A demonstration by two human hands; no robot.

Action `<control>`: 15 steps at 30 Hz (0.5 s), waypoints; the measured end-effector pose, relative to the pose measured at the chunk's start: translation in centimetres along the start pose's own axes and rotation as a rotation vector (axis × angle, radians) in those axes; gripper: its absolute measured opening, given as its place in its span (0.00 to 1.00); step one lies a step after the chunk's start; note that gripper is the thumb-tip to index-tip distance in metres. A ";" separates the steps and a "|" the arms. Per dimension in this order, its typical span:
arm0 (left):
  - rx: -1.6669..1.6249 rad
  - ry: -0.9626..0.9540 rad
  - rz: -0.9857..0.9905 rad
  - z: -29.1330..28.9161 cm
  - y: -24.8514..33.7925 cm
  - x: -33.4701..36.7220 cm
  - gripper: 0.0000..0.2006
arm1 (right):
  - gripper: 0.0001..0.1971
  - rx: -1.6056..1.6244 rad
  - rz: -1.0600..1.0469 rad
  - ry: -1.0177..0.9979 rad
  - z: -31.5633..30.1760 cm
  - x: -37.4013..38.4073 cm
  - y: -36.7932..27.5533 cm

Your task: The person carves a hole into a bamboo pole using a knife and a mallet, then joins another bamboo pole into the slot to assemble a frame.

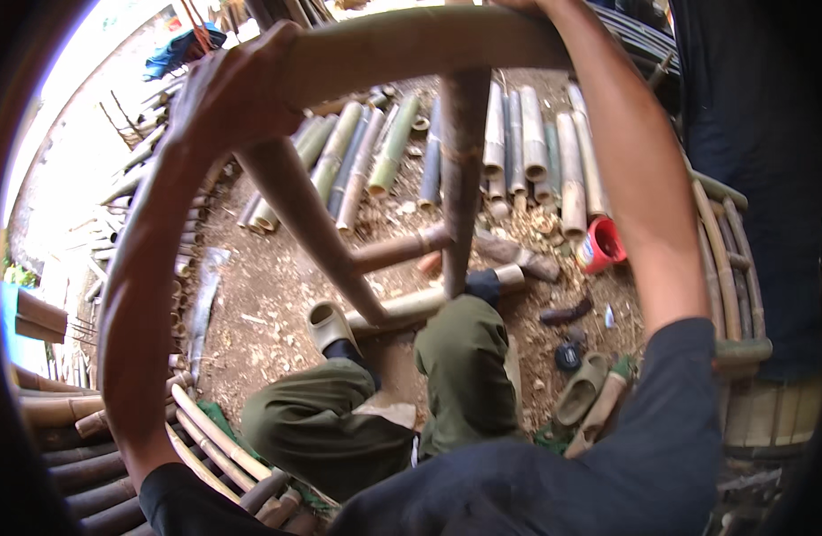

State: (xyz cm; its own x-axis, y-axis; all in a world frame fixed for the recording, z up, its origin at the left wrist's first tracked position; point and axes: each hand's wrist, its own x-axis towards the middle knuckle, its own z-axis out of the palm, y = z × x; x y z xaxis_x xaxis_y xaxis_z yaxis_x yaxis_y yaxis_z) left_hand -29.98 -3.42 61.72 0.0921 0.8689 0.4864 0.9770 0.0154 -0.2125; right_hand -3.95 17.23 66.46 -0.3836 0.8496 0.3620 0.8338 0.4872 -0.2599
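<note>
Two hands [237,89] grip round bamboo frame [420,45].

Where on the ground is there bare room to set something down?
Bare dirt lies left of the sandalled foot, bordered by the bamboo pole row above and stacked poles at left. Crowded: around the red cup, loose sandal and wood chips; both hands grip the bamboo frame.

Daylight is coming in from the upper left of the frame, blowing out the ground there to near white. Centre is sitting in soft, even shade, no hard shadows. Fisheye is bending the bamboo frame [429,40] hard toward the rim; corners are vignetting to black. Close forearms are going slightly soft, and the right edge is falling dark.
</note>
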 end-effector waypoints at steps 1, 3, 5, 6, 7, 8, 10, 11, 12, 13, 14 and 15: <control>-0.067 0.043 0.019 0.2 0.2 0.2 0.35 | 0.21 -0.105 -0.067 -0.021 0.0 0.7 1.0; -0.097 0.100 0.000 0.7 -1.6 0.4 0.33 | 0.26 0.171 -0.195 0.417 0.6 -3.7 -0.3; -0.109 0.000 0.050 1.0 -3.5 -0.4 0.34 | 0.24 0.478 -0.224 0.690 7.0 -12.3 1.5; -0.199 -0.013 0.061 0.3 -4.7 -0.4 0.35 | 0.24 0.582 -0.131 0.705 11.2 -17.3 3.2; -0.343 -0.144 0.026 0.2 -7.9 0.7 0.34 | 0.23 0.617 0.049 0.603 15.9 -22.8 5.6; -0.587 -0.205 0.051 0.2 -9.3 0.8 0.33 | 0.23 0.594 0.299 0.404 21.1 -29.2 8.8; -1.060 -0.371 0.045 0.7 -12.6 0.4 0.32 | 0.49 0.064 0.585 -0.165 30.1 -44.2 11.6; -1.097 -0.225 0.067 2.4 -13.6 -0.2 0.31 | 0.55 0.124 0.792 -0.598 33.2 -50.6 12.3; -1.138 -0.072 0.102 4.6 -14.3 -0.5 0.31 | 0.54 -0.040 0.816 -0.598 37.9 -58.7 13.8; -1.235 0.072 0.032 6.6 -14.4 -1.2 0.29 | 0.52 0.064 0.953 -0.707 38.3 -61.7 11.5; -1.320 0.225 -0.022 8.5 -14.4 -1.8 0.27 | 0.48 0.095 1.025 -0.664 39.2 -63.8 9.2; -1.399 0.391 -0.054 10.6 -14.1 -1.9 0.26 | 0.45 0.238 1.114 -0.779 41.7 -65.8 10.3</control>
State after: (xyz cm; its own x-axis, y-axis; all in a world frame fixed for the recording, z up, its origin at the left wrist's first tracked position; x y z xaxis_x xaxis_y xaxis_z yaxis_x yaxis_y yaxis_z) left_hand -45.94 -0.08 54.80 -0.1282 0.6915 0.7109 0.3443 -0.6412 0.6858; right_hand 13.32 -25.22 2.58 0.2484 0.6640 -0.7053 0.7873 -0.5626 -0.2524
